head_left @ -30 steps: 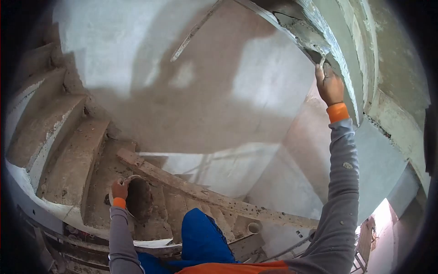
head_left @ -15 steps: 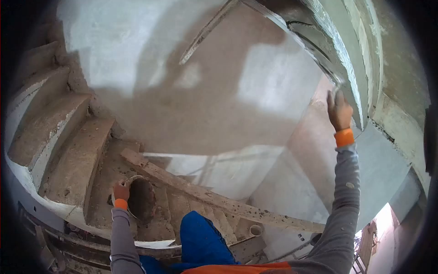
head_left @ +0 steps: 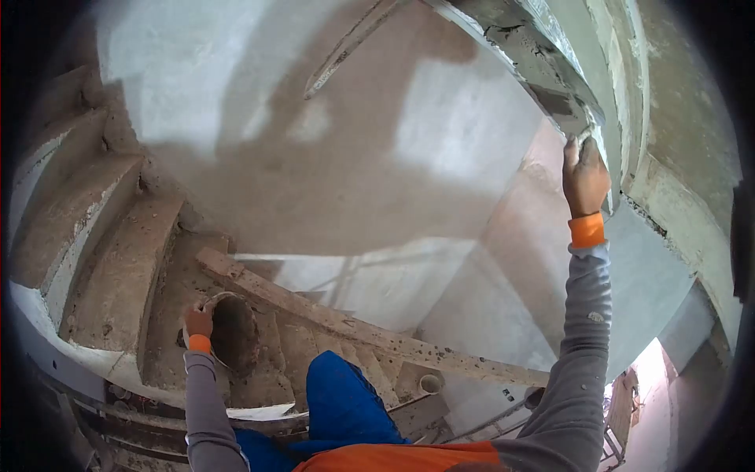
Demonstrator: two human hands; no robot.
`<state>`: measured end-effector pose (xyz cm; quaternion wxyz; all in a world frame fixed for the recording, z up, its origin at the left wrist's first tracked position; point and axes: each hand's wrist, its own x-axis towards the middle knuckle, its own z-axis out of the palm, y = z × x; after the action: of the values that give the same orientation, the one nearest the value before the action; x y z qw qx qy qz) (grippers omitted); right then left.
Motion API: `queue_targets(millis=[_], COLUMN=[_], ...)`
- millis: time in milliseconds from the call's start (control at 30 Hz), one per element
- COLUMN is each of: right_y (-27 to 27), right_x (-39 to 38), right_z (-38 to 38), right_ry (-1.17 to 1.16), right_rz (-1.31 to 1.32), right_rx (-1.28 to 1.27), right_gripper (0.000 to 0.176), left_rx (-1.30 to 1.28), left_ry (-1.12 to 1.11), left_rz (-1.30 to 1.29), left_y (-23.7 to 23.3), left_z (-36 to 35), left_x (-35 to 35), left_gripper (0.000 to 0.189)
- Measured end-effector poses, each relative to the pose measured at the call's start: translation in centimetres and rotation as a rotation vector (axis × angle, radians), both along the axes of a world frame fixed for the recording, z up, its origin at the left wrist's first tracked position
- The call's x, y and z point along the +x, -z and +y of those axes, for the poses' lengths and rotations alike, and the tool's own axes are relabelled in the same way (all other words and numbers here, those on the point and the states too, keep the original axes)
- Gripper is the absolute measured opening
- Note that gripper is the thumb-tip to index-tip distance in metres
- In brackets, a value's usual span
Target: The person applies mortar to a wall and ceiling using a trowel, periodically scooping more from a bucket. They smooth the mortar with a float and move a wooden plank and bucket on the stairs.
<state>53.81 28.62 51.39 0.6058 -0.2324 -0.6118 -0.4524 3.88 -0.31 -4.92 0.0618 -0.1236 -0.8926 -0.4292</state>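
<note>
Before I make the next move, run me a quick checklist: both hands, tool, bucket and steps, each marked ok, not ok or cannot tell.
1. Left hand gripping the bucket by its rim: ok.
2. Right hand closed on the handheld tool: ok.
3. Tool touching the overhead edge: cannot tell; contact is too small to make out.
4. Enough material in the bucket: cannot tell; its inside is dark.
5. Steps free of obstacles: not ok; a long board lies over them.
6. Footing: cannot tell; feet are hidden.

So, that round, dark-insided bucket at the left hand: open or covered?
Open. The bucket has no lid across its mouth; the dark interior shows. Contents: cannot tell.
</note>
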Motion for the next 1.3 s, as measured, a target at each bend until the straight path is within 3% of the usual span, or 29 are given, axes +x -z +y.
queue_targets(millis=[100,267,333,433,533,633,767,833,900,967,1033,1233,1300], right_y=[0.8,0.0,-0.5,0.2,0.9,1.5,1.7,1.0,-1.3,-3.6,-3.6,-1.1,-0.7], right_x=[1.2,-0.1,-0.2,0.9,2.7,3.3,0.2,-3.1,-5.1,-5.9,-5.0,-0.6,0.1], right_z=[1.9,2.7,1.8,0.9,1.1,1.1,0.8,0.0,-0.5,-0.9,-1.2,0.2,2.0], right_ry=[0.036,0.136,0.164,0.109,0.069,0.046,0.065,-0.044,-0.064,0.013,-0.022,-0.207,-0.206], right_rz=[-0.02,-0.039,-0.01,0.049,0.064,0.013,-0.163,-0.25,-0.251,-0.198,-0.169,-0.146,-0.143], right_rx=[0.083,0.074,0.079,0.122,0.128,0.16,-0.046,0.113,0.108,0.006,-0.016,0.033,-0.033], right_gripper=[0.027,0.025,0.024,0.024,0.026,0.026,0.026,0.026,0.027,0.029,0.029,0.03,0.03], left_rx=[0.08,0.078,0.051,-0.099,0.189,0.123,0.117,0.092,-0.011,-0.007,0.113,0.061,0.088], left_ry=[-0.026,0.008,0.039,0.07,0.038,-0.007,-0.004,-0.043,-0.013,-0.017,-0.06,-0.01,0.005], left_rz=[-0.087,-0.119,-0.096,0.254,-0.032,-0.013,0.025,0.013,0.074,0.08,0.039,0.061,-0.067], left_y=[-3.9,-4.1,-6.5,3.4,-4.7,-5.2,-3.2,-4.2,2.0,2.9,-2.7,-3.4,-6.3], left_z=[-1.0,-0.6,-0.8,0.7,-0.9,-1.0,-0.2,-0.1,1.3,1.2,0.2,-1.4,-2.3], left_x=[2.3,2.1,3.8,-2.7,2.6,3.0,2.1,3.4,-1.0,-1.0,3.1,2.8,4.1], left_gripper=[0.044,0.042,0.041,0.038,0.036,0.035,0.036,0.038,0.039,0.041,0.041,0.038,0.037])
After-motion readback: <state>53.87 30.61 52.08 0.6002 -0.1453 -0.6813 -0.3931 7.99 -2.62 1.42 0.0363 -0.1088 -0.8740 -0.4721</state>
